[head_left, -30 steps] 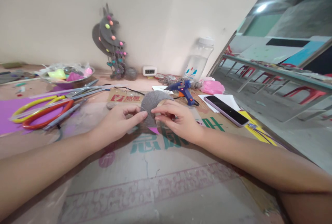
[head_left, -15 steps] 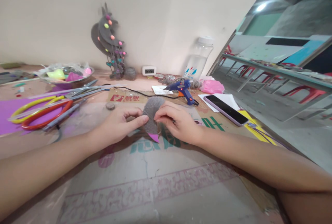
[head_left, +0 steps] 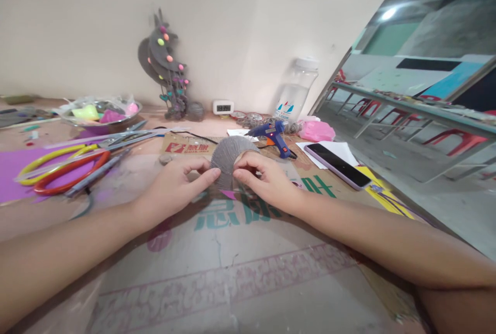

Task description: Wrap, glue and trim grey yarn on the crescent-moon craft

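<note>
Between my hands is a yarn-wrapped crescent piece [head_left: 228, 156], grey, with a bare purple tip [head_left: 229, 194] at its lower end. My left hand [head_left: 184, 184] pinches its left edge between thumb and fingers. At the inner curve, my right hand [head_left: 265, 176] is closed, thumb against fingertips, touching the piece; any yarn strand in that pinch is too fine to make out. Part of the crescent's right side is hidden behind the right fingers. A blue hot glue gun [head_left: 273, 135] rests just beyond the right hand.
Scissors with yellow and red handles [head_left: 72, 171] lie left by a purple sheet [head_left: 15, 171]. Behind are a bowl of craft bits [head_left: 103, 122], a finished moon hanging [head_left: 165, 60], a timer [head_left: 223, 107] and a water bottle [head_left: 294, 89]. A phone [head_left: 337, 164] lies right. Cardboard [head_left: 186, 282] covers the table.
The crescent has turned and tipped in my hands, showing more of its broad grey face and less of the purple tip. Both hands stay nearly in place.
</note>
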A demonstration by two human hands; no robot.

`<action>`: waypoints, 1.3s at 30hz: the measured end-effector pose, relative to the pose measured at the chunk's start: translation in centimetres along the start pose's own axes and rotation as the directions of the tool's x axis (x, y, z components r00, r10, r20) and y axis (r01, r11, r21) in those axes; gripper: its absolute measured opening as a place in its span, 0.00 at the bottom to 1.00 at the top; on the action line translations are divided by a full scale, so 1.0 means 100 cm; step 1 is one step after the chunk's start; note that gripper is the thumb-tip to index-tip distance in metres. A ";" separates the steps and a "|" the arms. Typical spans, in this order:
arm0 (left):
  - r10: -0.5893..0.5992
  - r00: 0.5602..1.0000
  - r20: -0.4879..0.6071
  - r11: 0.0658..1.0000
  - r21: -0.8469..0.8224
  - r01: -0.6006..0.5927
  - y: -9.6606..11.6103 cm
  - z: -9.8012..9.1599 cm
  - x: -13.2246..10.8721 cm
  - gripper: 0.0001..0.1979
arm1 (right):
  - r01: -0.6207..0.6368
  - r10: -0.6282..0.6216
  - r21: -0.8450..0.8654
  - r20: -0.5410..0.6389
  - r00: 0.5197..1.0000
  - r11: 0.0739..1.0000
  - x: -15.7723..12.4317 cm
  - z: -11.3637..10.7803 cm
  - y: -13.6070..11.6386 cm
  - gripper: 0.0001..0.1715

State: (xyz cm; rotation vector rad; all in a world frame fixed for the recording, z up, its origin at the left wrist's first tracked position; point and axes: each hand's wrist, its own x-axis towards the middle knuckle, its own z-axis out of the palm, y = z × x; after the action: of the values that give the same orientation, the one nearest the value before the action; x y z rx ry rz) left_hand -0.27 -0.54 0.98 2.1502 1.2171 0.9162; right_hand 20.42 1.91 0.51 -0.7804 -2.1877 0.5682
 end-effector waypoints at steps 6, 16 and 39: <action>0.081 0.996 -0.031 0.989 0.124 -0.077 0.004 0.001 -0.004 0.14 | -0.166 0.165 -0.051 -0.017 0.986 0.985 -0.004 0.005 -0.005 0.14; 0.054 0.998 -0.037 0.991 0.128 -0.049 0.006 -0.001 -0.003 0.15 | -0.100 0.101 -0.008 0.025 0.995 0.995 -0.002 0.000 -0.006 0.09; -0.214 0.965 -0.154 0.977 -0.042 0.210 -0.002 -0.005 0.005 0.17 | 0.069 0.416 -0.762 0.424 0.805 0.644 0.001 -0.071 -0.014 0.08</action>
State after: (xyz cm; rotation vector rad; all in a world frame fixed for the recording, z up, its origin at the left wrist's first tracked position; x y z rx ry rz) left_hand -0.60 -0.01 1.36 1.9115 1.4720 1.0157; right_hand 25.24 2.08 5.94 -1.4323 -2.9826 -0.1078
